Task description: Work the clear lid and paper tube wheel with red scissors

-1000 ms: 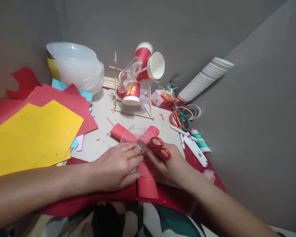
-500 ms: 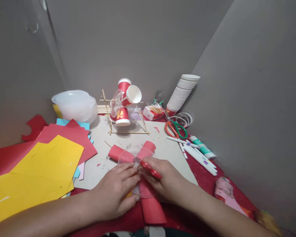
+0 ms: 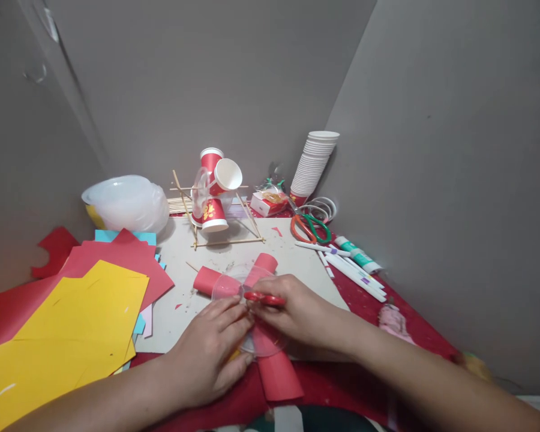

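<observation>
A clear round plastic lid (image 3: pixel 239 273) lies in front of me, with curved red paper pieces (image 3: pixel 279 378) sticking out around it. My left hand (image 3: pixel 218 339) grips the lid's near left side, fingers over it and thumb apart lower down. A bit of yellow shows beneath that palm. Small red-handled scissors (image 3: pixel 270 299) are in my right hand (image 3: pixel 292 306), whose fingers are closed around the handles over the lid's middle. The blade tips are hidden between the hands. A thin wooden stick (image 3: pixel 191 266) pokes out near the left red piece.
Behind stands a stick frame with red paper cups (image 3: pixel 213 213). Yellow sheets (image 3: pixel 81 324) and red sheets (image 3: pixel 117 255) lie left, near plastic bowls (image 3: pixel 126 204). At right are stacked cups (image 3: pixel 312 165), orange-green scissors (image 3: pixel 312 229), a glue stick (image 3: pixel 357 255) and white pens (image 3: pixel 357 276).
My right hand has turned the red-handled scissors from a slant to nearly level over the lid. My left hand stays on the lid. The whole view has shifted slightly.
</observation>
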A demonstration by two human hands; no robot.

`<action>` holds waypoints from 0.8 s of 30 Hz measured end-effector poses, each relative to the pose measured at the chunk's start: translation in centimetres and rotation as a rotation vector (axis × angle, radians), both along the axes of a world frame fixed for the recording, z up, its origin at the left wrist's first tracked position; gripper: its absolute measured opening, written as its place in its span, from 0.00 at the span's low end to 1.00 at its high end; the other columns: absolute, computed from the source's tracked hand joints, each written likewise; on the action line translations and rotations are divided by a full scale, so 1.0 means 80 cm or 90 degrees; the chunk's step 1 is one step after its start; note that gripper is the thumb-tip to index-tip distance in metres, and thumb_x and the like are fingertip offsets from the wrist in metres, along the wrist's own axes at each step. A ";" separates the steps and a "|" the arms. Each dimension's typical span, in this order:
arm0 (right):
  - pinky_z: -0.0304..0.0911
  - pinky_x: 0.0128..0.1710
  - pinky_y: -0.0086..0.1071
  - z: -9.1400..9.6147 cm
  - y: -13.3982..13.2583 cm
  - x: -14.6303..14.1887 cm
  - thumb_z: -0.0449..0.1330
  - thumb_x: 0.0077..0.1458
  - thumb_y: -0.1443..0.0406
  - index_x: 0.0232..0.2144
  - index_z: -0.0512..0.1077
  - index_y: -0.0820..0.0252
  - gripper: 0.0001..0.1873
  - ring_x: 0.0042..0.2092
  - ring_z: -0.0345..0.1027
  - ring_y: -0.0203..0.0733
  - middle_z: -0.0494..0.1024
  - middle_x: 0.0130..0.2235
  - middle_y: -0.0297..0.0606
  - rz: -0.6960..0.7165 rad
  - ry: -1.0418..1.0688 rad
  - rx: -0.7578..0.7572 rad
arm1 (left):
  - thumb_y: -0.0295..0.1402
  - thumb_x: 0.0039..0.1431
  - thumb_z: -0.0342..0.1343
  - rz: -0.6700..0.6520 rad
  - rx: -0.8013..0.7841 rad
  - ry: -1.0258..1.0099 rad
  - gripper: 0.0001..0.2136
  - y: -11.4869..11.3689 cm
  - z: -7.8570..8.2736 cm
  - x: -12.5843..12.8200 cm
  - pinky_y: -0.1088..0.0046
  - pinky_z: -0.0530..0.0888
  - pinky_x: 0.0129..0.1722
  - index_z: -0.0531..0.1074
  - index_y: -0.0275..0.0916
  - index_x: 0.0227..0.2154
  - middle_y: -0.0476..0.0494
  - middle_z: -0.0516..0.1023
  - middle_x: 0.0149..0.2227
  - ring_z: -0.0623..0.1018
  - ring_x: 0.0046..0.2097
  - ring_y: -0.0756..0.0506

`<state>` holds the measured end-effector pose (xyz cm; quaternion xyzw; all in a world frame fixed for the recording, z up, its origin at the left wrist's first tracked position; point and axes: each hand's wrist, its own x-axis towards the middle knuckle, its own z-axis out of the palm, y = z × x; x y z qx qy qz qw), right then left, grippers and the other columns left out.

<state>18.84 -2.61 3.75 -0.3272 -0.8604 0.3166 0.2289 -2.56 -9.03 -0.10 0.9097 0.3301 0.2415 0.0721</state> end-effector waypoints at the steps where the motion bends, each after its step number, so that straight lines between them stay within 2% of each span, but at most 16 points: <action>1: 0.57 0.30 0.27 0.001 0.000 0.000 0.57 0.58 0.69 0.23 0.68 0.61 0.10 0.27 0.64 0.33 0.74 0.25 0.34 0.001 -0.001 -0.018 | 0.32 0.64 0.55 0.000 -0.004 -0.005 0.21 0.000 0.001 0.001 0.45 0.75 0.59 0.70 0.28 0.57 0.27 0.76 0.58 0.75 0.60 0.31; 6: 0.55 0.29 0.29 0.003 -0.003 -0.005 0.58 0.59 0.60 0.24 0.71 0.61 0.14 0.26 0.62 0.34 0.74 0.24 0.34 -0.003 -0.009 -0.050 | 0.32 0.63 0.55 -0.016 -0.040 -0.021 0.14 0.000 0.007 0.004 0.50 0.73 0.62 0.75 0.29 0.48 0.30 0.80 0.51 0.76 0.57 0.34; 12: 0.51 0.29 0.32 0.004 -0.002 -0.014 0.49 0.63 0.59 0.22 0.60 0.57 0.17 0.25 0.55 0.35 0.67 0.22 0.32 -0.135 -0.063 -0.033 | 0.33 0.63 0.55 -0.004 -0.007 -0.017 0.21 -0.002 0.001 0.000 0.46 0.74 0.60 0.71 0.27 0.57 0.27 0.77 0.58 0.74 0.62 0.31; 18: 0.55 0.33 0.34 0.002 -0.001 -0.016 0.45 0.65 0.59 0.29 0.63 0.56 0.14 0.28 0.61 0.39 0.73 0.28 0.37 -0.143 -0.077 0.011 | 0.33 0.62 0.55 -0.006 0.002 -0.004 0.22 -0.001 -0.003 -0.001 0.46 0.74 0.60 0.71 0.28 0.57 0.26 0.76 0.59 0.74 0.62 0.31; 24: 0.59 0.35 0.34 0.004 -0.005 -0.017 0.45 0.67 0.58 0.33 0.65 0.57 0.14 0.31 0.67 0.40 0.76 0.32 0.40 -0.122 -0.100 0.008 | 0.33 0.63 0.55 -0.004 -0.009 -0.002 0.23 -0.001 -0.005 -0.002 0.46 0.73 0.61 0.69 0.30 0.59 0.26 0.75 0.59 0.73 0.63 0.32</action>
